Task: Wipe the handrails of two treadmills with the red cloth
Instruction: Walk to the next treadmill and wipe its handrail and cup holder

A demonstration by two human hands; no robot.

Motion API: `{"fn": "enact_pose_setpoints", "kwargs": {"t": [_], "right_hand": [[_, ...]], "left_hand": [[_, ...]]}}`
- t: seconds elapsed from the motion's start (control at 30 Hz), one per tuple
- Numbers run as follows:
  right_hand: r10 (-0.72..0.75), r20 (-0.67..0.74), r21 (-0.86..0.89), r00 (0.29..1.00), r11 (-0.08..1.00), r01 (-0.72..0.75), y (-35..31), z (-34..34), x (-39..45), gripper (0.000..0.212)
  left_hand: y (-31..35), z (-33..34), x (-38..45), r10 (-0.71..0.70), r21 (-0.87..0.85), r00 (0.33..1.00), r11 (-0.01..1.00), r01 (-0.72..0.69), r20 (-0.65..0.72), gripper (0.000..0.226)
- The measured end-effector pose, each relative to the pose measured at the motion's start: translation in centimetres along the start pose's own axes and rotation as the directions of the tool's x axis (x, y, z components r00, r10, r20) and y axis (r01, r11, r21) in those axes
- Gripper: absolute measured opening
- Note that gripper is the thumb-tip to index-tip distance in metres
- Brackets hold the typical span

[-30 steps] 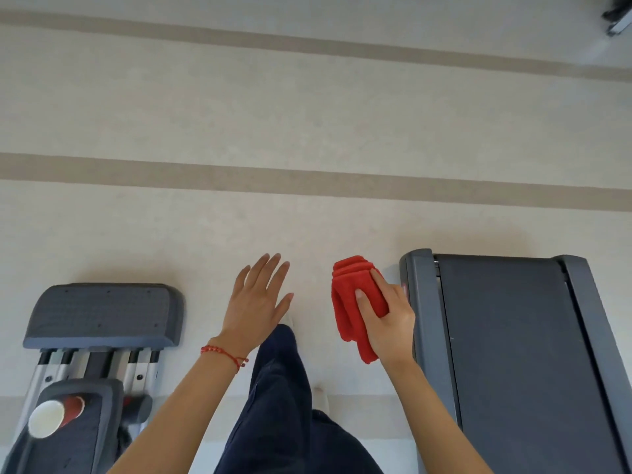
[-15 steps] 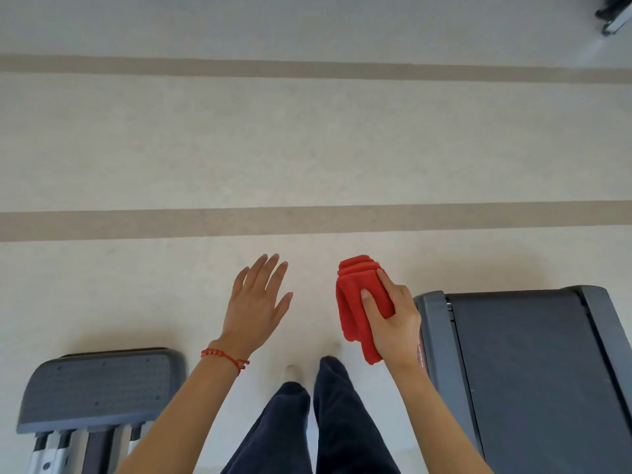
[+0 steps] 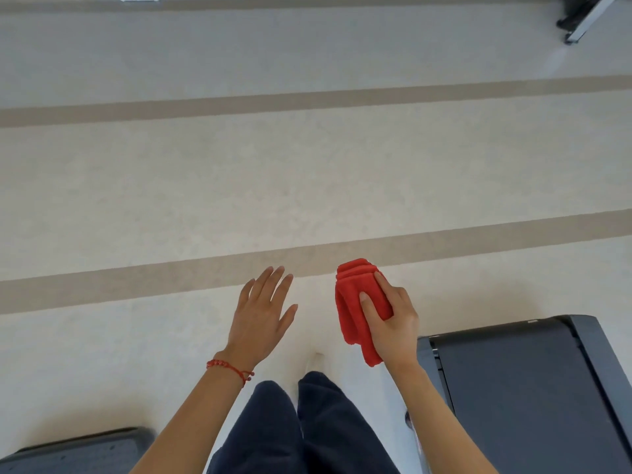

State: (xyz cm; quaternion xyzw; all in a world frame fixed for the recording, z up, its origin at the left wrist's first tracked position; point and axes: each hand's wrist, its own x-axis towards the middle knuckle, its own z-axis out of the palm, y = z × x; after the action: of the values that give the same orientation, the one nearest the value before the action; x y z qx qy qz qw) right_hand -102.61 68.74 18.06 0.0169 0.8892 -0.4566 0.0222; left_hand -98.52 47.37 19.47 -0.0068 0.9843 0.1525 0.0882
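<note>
My right hand (image 3: 393, 319) grips a folded red cloth (image 3: 355, 302), held out in front of me above the floor. My left hand (image 3: 263, 313) hovers beside it, fingers spread, holding nothing; a red string bracelet circles its wrist. The rear end of a treadmill deck with its dark belt (image 3: 526, 388) lies at the lower right, just right of my right forearm. No handrail is in view.
A grey pedal of another exercise machine (image 3: 78, 453) shows at the bottom left. My dark trouser legs (image 3: 301, 429) are at the bottom centre. Pale floor with tan stripes (image 3: 307, 258) stretches ahead. Part of a machine's base (image 3: 581, 15) sits at the top right.
The view has moved forward: the treadmill end and the left machine have slid down toward the bottom edge. Both hands keep the same pose, the cloth still held.
</note>
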Motion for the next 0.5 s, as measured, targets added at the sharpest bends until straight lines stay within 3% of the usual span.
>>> {"fn": "enact_pose_setpoints", "kwargs": {"t": [0.1, 0.23, 0.5], "right_hand": [[0.023, -0.017, -0.012, 1.0, 1.0, -0.023, 0.0, -0.2, 2.9, 0.042], [0.056, -0.032, -0.021, 0.998, 0.998, -0.057, -0.2, 0.4, 6.6, 0.042], [0.161, -0.137, 0.008, 0.977, 0.987, -0.162, -2.0, 3.0, 15.1, 0.042]], "left_hand": [[0.2, -1.0, 3.6, 0.024, 0.011, 0.999, 1.0, -0.024, -0.021, 0.067], [-0.2, -1.6, 8.8, 0.11, 0.013, 0.99, 0.994, -0.109, -0.093, 0.043], [-2.7, -3.7, 20.6, 0.294, 0.085, 0.953, 0.954, -0.289, -0.066, 0.05]]}}
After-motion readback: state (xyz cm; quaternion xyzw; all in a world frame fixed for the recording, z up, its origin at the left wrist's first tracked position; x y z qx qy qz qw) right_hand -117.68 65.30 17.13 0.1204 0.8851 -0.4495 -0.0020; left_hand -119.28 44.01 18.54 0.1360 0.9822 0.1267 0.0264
